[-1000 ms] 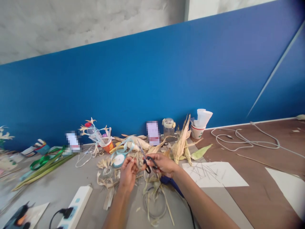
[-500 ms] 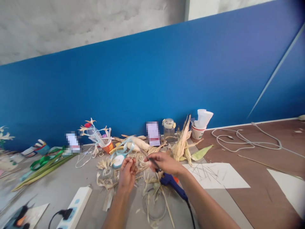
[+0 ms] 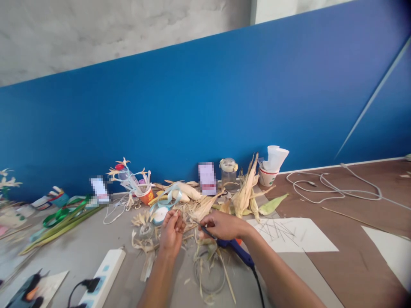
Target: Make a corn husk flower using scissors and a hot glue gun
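Note:
My left hand (image 3: 172, 229) is closed in a pinch at the middle of the table. A small pale bit at its fingertips looks like corn husk, mostly hidden by the fingers. Just to the right, my right hand (image 3: 221, 225) grips dark scissors (image 3: 208, 232), whose tips point up and left toward the left hand. Beneath the right hand and wrist lies a blue glue gun (image 3: 239, 251) with a black cord. Dried corn husks (image 3: 205, 208) and scraps surround both hands. A roll of light blue ribbon (image 3: 159, 215) sits beside the left hand.
A white power strip (image 3: 107, 273) lies at the front left. Thin wires rest on white paper (image 3: 316, 237) at the right. Along the blue partition stand a paper cup (image 3: 268, 177), a lidded jar (image 3: 228, 175), a phone (image 3: 207, 177) and an orange cup (image 3: 147, 196).
The right hand has tilted and dropped slightly, bringing the scissors' tips lower. My left hand keeps its pinch in nearly the same place.

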Available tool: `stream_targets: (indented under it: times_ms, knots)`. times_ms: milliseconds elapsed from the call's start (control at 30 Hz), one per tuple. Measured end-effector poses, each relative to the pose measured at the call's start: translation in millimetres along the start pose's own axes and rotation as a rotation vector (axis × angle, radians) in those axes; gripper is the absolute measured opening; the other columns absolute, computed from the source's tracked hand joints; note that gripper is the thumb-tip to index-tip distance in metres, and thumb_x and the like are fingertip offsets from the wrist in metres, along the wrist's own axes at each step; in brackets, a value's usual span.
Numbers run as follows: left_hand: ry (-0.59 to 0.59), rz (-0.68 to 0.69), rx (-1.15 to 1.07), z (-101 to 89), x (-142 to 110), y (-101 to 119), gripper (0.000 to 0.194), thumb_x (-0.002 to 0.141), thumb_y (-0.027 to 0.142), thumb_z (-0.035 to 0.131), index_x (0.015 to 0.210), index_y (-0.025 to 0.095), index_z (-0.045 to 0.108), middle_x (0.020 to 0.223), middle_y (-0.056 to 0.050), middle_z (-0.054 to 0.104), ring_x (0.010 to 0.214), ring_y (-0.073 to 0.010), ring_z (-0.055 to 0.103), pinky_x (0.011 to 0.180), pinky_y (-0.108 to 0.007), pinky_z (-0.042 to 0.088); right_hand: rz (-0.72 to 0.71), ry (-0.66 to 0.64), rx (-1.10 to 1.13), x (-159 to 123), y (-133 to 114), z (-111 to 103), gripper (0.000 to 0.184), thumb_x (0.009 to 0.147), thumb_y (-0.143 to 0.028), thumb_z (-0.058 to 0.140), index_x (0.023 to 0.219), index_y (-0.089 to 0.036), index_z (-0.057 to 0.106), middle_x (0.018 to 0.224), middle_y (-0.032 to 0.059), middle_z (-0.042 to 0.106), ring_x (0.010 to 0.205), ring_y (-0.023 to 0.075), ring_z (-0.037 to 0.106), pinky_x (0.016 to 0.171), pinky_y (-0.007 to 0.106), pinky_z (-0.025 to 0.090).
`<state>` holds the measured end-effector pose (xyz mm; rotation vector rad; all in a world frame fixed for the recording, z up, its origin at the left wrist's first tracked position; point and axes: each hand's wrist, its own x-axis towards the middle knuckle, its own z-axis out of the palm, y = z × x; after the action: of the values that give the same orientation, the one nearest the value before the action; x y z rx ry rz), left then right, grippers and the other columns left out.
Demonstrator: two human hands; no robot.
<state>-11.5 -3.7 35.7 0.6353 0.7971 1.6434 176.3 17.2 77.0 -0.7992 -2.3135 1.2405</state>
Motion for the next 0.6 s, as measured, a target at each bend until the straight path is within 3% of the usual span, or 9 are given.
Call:
stream_targets:
  times_ms: [433,600]
  knots:
    - [-0.038,-0.091,0.074,1.5,-4.1,-4.2,0.022,0.066,0.020,0.069,0.068,0.016,0.047,0.061,0.007,0.048,0.039,-0.0002,0.027,0.042,-0.016,0.027,0.037,-0.001,0.043,9.2,11.6,11.1,0.015,0.075,-0.020,0.046,0.071,-0.014,0.060,0.056,-0.0033,0.054,0.052,0.0086,0.041,0.049,0.020,0.027]
    - [-0.028,-0.103,0.081,-1.4,-2.6,-6.1,0.021,0.066,0.020,0.068,0.070,0.016,0.048,0.062,0.007,0.049,0.039,0.0001,0.028,0.042,-0.015,0.028,0.025,-0.016,0.055,10.0,11.7,12.1,0.018,0.077,-0.022,0.046,0.063,-0.015,0.054,0.054,-0.0034,0.052,0.053,0.0087,0.043,0.049,0.019,0.029]
